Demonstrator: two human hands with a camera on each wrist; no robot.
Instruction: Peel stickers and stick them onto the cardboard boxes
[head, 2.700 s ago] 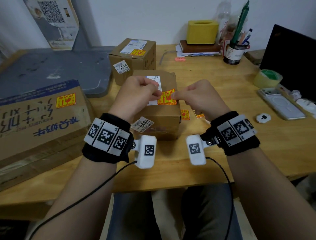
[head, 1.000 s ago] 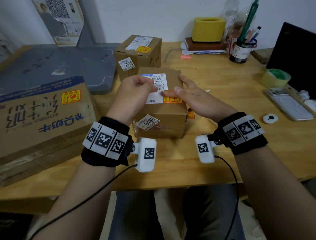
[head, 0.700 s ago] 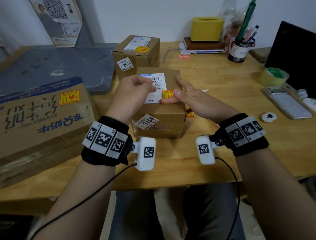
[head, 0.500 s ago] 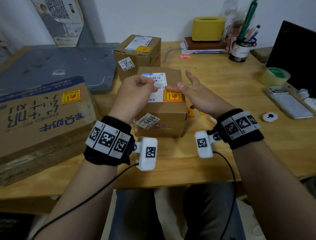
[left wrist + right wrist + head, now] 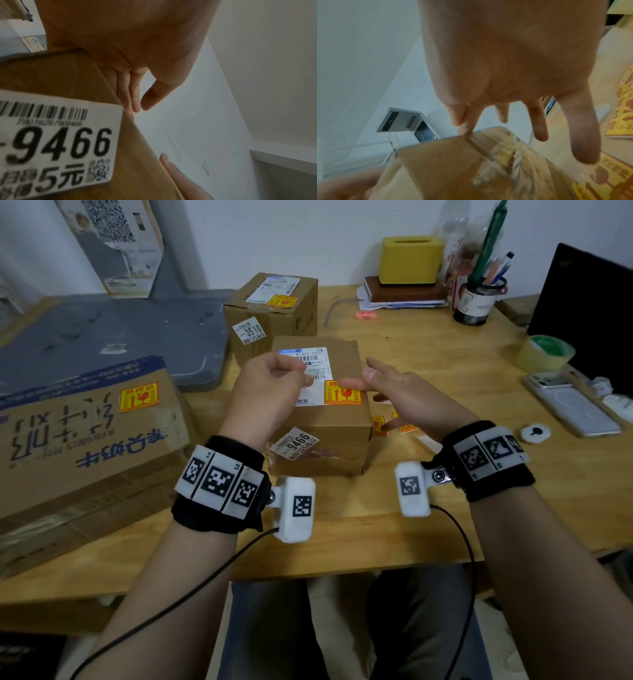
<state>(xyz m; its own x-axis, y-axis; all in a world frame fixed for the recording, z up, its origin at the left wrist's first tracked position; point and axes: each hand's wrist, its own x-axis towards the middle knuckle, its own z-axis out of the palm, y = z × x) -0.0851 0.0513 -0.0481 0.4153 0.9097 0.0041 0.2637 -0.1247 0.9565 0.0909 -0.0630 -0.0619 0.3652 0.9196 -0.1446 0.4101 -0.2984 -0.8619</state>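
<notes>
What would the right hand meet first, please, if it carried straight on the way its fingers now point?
Probably the left hand. The right hand points leftward across the top of the middle box, just above the sticker; depth is unclear, so it might pass beyond.

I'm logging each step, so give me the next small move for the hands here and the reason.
Probably reach the right hand down to the loose stickers on the table beside the middle box and pick one up. The yellow sticker already lies flat on that box's top, all three boxes in view carry one, and both hands hover above it holding nothing, the right hand's fingers spread.
</notes>
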